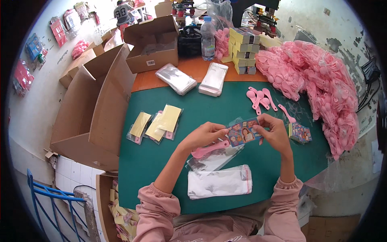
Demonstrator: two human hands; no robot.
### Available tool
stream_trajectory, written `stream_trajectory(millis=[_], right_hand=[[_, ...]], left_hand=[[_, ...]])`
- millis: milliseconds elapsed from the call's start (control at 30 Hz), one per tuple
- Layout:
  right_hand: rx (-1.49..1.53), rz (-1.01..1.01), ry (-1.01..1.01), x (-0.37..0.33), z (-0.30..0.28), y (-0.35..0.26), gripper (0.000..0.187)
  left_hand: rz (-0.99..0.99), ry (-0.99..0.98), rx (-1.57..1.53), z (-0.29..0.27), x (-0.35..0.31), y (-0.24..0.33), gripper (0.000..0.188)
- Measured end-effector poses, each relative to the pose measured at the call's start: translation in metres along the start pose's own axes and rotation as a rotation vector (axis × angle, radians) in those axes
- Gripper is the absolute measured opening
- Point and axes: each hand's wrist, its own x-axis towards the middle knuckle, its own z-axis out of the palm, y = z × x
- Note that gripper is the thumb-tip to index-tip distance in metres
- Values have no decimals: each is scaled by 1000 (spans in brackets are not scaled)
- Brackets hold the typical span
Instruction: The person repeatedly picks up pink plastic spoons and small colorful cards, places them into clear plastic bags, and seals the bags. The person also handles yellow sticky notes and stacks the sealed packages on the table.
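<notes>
Above the middle of the green table, both my hands hold a colorful printed card. My left hand is closed at the card's left edge, thumb and fingers pinched together. My right hand grips the right end, its thumb across the front. Clear film shows around the card's upper edge; I cannot tell whether the card is inside it. Below the left fingers, a pink plastic spoon lies on or in a clear plastic bag. Nearer me is a stack of clear bags.
Loose pink spoons lie beyond my hands, with a large heap at right. A small card stack sits by my right hand. Filled packets lie left. Bag stacks, a bottle and cardboard boxes stand around.
</notes>
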Motion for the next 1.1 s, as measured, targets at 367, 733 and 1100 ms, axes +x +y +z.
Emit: stream_trajectory(millis=[367,733,1100], right_hand=[[-167,-128,-342,3,27,19,15],[418,263,-220,7,14,14,15],[-253,-247,-39,14,38,5,26]], left_hand=[[146,23,317,20,-5,4,43],[130,-63,-38,-24,-26,-22,46],[63,176,-558,23,-28,-31,50]])
